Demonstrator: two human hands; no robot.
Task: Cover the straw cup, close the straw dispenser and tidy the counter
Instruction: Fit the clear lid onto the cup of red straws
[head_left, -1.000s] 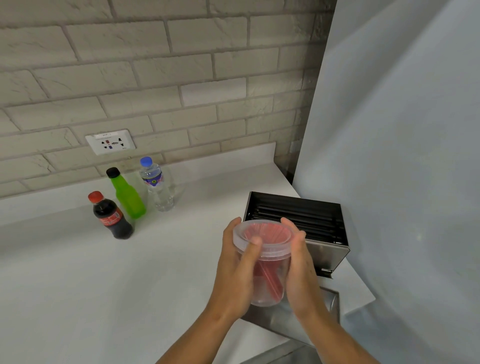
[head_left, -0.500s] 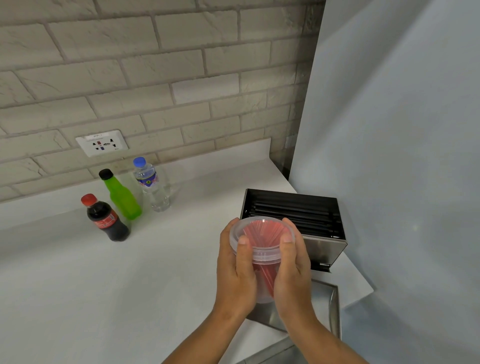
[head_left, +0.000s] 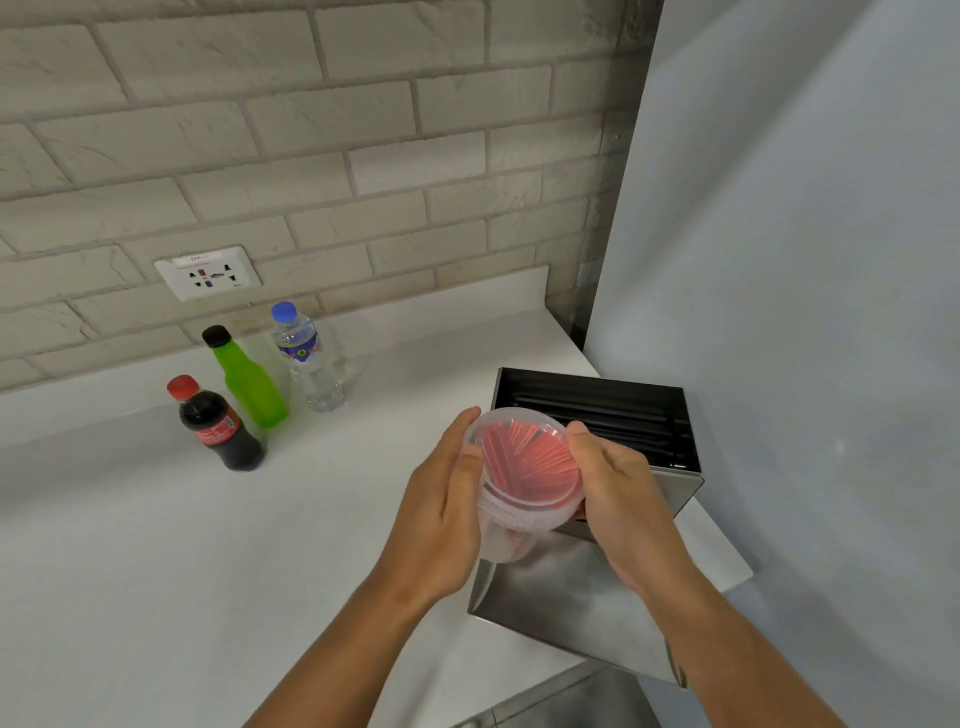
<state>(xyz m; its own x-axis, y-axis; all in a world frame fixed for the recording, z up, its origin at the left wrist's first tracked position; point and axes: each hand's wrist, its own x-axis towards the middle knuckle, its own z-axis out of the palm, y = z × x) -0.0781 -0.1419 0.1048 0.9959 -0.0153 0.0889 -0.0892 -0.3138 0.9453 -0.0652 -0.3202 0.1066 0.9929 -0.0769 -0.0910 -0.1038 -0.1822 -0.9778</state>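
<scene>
A white counter (head_left: 156, 571) runs under a brick wall (head_left: 311, 130), with a pale panel (head_left: 805, 260) closing off the right side. Far left stand three bottles: cola (head_left: 221, 428), green (head_left: 249, 382) and water (head_left: 309, 361), close together in a slanted row below a socket (head_left: 208, 273). On the right end of the counter sits the steel dispenser (head_left: 675, 491), open, dark straws lying across it left to right; its lid (head_left: 566, 608) is folded down toward the near side. Above that lid, held clear of the counter, is the cup (head_left: 511, 535), clear plastic with red straws inside. The left hand (head_left: 441, 514) wraps its left wall, thumb on the rim; the right hand (head_left: 618, 499) curls over the right edge, fingers bent and pressing on the cap (head_left: 524, 462). The cap appears seated, though whether it has snapped all round cannot be told. To finish well, I would keep the left hand as a firm brace and walk the right thumb and fingers round the rim, pressing evenly so no part lifts, without squeezing the soft wall. The cup's long axis runs from its base, low and near, to its mouth, tipped up and toward the camera; the straws lie along that axis.
</scene>
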